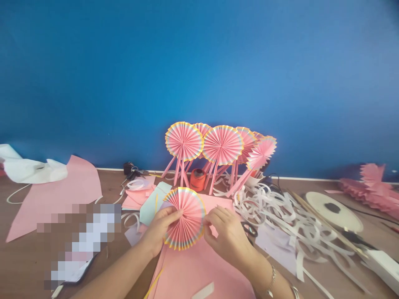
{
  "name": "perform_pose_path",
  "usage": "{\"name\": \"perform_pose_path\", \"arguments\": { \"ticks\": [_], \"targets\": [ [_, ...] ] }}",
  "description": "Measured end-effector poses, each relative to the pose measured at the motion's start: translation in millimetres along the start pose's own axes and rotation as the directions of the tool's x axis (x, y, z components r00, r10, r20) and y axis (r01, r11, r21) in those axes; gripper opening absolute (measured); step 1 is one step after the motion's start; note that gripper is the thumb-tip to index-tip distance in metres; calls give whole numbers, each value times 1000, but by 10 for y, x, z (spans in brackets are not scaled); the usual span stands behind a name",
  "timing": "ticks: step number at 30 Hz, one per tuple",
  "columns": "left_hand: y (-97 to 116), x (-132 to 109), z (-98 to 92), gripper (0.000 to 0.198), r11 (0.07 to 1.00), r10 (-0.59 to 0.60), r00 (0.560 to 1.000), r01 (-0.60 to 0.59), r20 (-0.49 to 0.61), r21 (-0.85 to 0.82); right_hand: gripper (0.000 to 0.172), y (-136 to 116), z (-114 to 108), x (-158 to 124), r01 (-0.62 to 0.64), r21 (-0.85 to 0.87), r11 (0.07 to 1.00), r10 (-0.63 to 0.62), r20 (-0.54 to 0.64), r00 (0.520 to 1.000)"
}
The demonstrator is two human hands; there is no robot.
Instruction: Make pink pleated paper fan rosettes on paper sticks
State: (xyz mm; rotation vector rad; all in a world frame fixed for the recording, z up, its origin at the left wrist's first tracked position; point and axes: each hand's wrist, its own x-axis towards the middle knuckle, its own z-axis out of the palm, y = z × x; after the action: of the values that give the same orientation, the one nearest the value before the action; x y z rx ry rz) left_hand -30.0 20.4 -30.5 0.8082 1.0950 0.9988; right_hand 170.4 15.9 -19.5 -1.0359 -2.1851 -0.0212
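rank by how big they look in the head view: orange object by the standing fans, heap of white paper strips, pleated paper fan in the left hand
1. Heap of white paper strips
2. Pleated paper fan in the left hand
3. Orange object

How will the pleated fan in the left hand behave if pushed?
The pleated fan is probably light: it looks like thin folded paper, pinched in the left hand. It may flex along its radiating creases, and its thin, zigzag-edged folds could crumple.
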Motion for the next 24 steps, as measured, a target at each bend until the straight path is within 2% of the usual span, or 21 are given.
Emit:
{"name": "perform_pose_path", "arguments": {
  "ticks": [4, 8, 13, 18, 21, 24],
  "targets": [
    [54, -27, -5, 31, 999, 14, 991, -18, 132, 32, 17, 30, -35, 12, -83, 105, 991, 83, 6, 997],
    [61, -55, -2, 36, 998, 11, 983, -22, 182, 57, 17, 59, -91, 43, -116, 169, 979, 113, 28, 993],
    [35, -55, -7, 39, 997, 24, 963, -41, 268, 58, 16, 67, -138, 58, -152, 168, 974, 145, 54, 988],
    [57, -25, -24, 31, 992, 34, 986, -53, 163, 113, 16, 66, -131, 61, -246, 187, 951, 235, 79, 969],
    [65, -24, -5, 31, 998, 32, 991, -38, 127, 41, 15, 41, -120, 68, -332, 210, 920, 314, 112, 943],
    [56, -37, 28, 32, 999, 38, 996, -37, 79, -14, 14, 9, -112, 65, -309, 198, 930, 296, 97, 950]
  ]
}}
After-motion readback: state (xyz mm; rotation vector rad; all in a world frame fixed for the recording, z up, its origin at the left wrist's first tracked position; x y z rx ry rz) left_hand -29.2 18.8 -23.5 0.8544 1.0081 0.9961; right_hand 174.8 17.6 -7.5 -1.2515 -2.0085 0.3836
